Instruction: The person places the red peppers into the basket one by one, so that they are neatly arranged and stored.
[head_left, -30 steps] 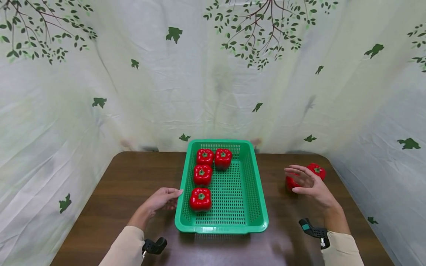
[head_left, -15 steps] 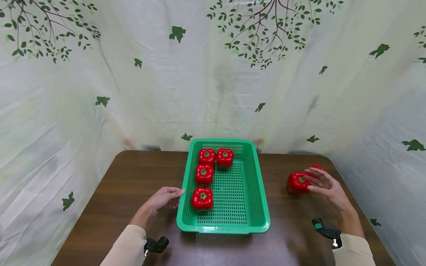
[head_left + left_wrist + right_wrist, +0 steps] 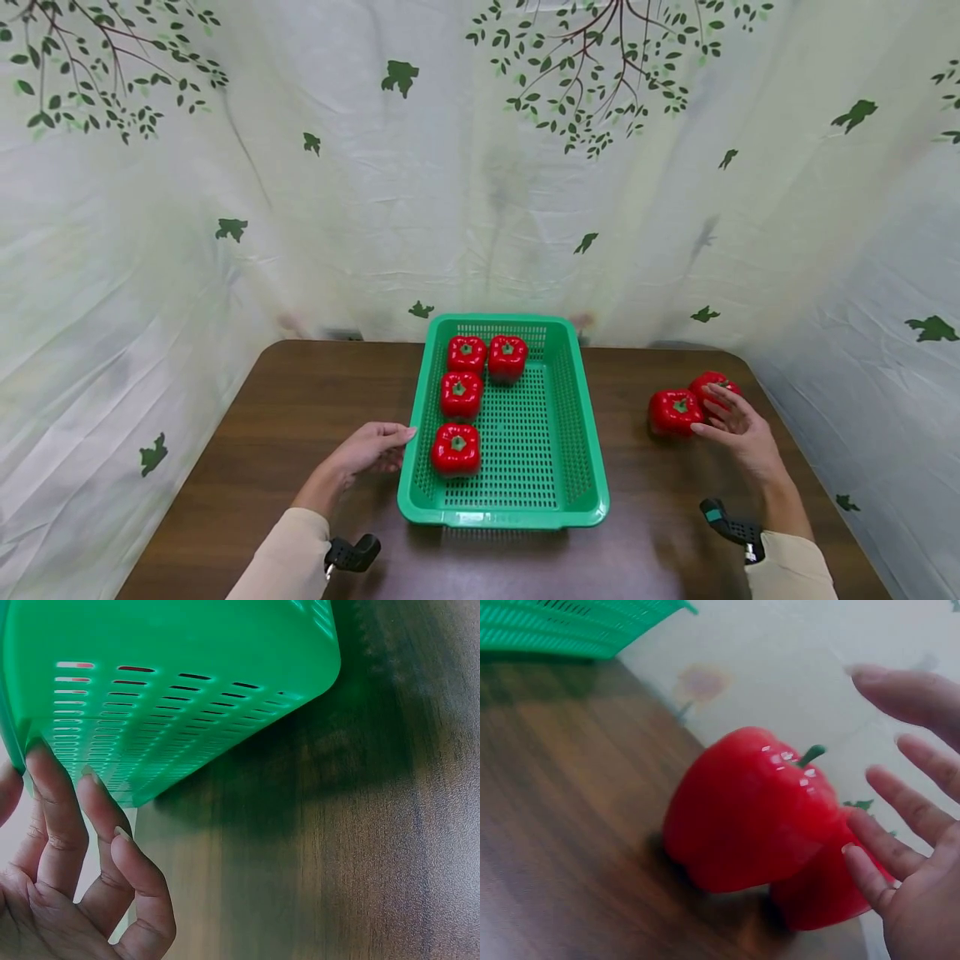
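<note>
At the right of the head view, the right hand lies spread, fingers straight, just right of two peppers on the table; whether its fingertips touch them I cannot tell. Left of centre, the left hand rests with relaxed fingers against the outer wall of the green basket, which holds four more peppers.

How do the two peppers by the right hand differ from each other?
The nearer pepper sits fully in view, apart from the fingers; the farther pepper is partly covered by the right hand. The nearer pepper lies closer to the green basket. Both are red, green-stemmed, and on the table.
</note>
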The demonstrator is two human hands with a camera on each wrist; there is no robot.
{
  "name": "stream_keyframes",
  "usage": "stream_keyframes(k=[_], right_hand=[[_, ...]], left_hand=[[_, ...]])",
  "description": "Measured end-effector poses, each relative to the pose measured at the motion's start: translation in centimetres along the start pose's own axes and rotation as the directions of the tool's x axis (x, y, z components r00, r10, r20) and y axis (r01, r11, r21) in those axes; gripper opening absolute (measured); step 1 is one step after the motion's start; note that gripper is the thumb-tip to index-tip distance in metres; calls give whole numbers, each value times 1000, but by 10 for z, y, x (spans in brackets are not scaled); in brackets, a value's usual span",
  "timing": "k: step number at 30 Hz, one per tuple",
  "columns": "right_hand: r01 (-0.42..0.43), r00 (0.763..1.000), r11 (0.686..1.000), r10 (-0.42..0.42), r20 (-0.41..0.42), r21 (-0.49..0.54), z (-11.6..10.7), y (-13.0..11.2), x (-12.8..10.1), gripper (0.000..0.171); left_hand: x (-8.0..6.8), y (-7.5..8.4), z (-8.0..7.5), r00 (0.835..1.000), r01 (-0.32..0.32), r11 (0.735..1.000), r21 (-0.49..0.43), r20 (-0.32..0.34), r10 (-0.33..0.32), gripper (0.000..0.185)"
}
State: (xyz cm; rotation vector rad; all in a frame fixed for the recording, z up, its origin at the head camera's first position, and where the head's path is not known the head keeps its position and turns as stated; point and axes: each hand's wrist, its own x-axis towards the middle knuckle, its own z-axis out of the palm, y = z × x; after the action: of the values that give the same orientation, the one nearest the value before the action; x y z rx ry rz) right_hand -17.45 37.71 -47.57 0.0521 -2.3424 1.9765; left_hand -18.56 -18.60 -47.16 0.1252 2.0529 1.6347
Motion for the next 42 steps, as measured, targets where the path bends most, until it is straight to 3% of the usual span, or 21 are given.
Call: stream_keyframes(k=[19, 31, 42], right_hand=[[-121, 992, 972, 126, 11, -199, 15, 4, 6, 78], [-112, 993, 927, 121, 3, -357, 22, 8, 6, 77], [-105, 990, 913, 135, 48, -395, 28, 13, 12, 81]], left_hand=[[0, -1, 1, 1000, 7, 1000, 0, -11, -7, 42], [-2, -1, 0, 1000, 8, 1000, 8, -15, -8, 43], [1, -2, 0, 1000, 11, 1000, -3, -20, -11, 41]])
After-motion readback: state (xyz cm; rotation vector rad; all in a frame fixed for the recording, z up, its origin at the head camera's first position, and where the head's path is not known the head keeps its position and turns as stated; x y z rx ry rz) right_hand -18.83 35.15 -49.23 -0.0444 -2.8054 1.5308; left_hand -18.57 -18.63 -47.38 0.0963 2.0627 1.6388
